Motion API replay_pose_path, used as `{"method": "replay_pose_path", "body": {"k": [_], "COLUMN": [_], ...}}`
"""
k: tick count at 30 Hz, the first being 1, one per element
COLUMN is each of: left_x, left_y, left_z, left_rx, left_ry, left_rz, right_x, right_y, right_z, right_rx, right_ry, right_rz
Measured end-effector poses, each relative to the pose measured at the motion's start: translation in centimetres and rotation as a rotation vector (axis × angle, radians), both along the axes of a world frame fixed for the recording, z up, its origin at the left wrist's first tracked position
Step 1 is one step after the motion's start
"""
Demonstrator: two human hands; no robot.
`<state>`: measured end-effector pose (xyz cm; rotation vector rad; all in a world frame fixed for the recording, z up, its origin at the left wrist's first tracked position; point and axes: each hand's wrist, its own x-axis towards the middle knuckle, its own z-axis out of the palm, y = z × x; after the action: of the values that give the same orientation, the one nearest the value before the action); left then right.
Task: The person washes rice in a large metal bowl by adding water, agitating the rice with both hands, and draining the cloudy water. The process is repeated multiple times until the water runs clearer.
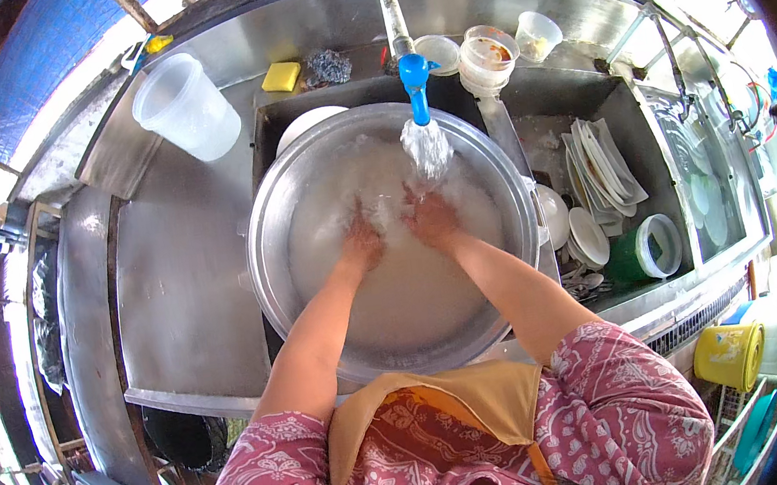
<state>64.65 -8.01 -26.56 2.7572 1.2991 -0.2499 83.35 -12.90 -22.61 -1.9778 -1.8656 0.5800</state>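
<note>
A large round metal basin [273, 307] holds cloudy water and rests over the sink [258, 127]. My left hand [363, 240] is partly under the water, left of the middle. To its right, my right hand [433, 217] dips into the same water, with its fingers spread. The fingertips of both hands are blurred by the murky water, and whatever lies below the surface is hidden. Water pours from a blue-handled tap [415, 79] into the basin just beyond my right hand. The two hands are apart.
Left of the basin, a translucent plastic bucket [194, 110] stands on the steel counter [183, 289]. Behind are a yellow sponge [281, 77], a metal scourer [329, 68] and plastic tubs [488, 59]. The right sink holds stacked white plates [602, 173], cutlery [586, 283] and a green container [641, 251].
</note>
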Motion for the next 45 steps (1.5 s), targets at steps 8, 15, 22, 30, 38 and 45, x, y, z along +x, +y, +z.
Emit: {"method": "replay_pose_path", "body": {"k": [8, 15, 22, 30, 38, 45], "left_x": [3.2, 12.2, 16.9, 14.7, 7.2, -14.9], "left_y": [4.3, 3.8, 3.9, 4.5, 4.9, -4.8], "left_z": [17.3, 27.3, 25.7, 27.7, 28.9, 19.1], "left_rx": [-0.364, 0.568, 0.392, 0.03, 0.478, 0.141], "left_ry": [0.185, -1.141, -1.298, -1.05, -1.119, -0.947], "left_rz": [-0.016, -0.077, -0.141, -0.265, -0.451, 0.355], "right_x": [2.5, 4.5, 4.9, 4.2, 7.8, 13.9], "right_y": [-1.7, -7.6, -11.2, -12.7, -14.0, -13.4], "right_z": [0.5, 9.2, 7.8, 6.6, 9.4, 8.3], "right_rx": [-0.107, -0.253, 0.078, 0.216, 0.591, 0.521], "right_ry": [-0.115, -0.152, -0.055, -0.118, -0.176, -0.012], "right_rz": [0.168, 0.021, -0.075, -0.151, -0.403, -0.424]}}
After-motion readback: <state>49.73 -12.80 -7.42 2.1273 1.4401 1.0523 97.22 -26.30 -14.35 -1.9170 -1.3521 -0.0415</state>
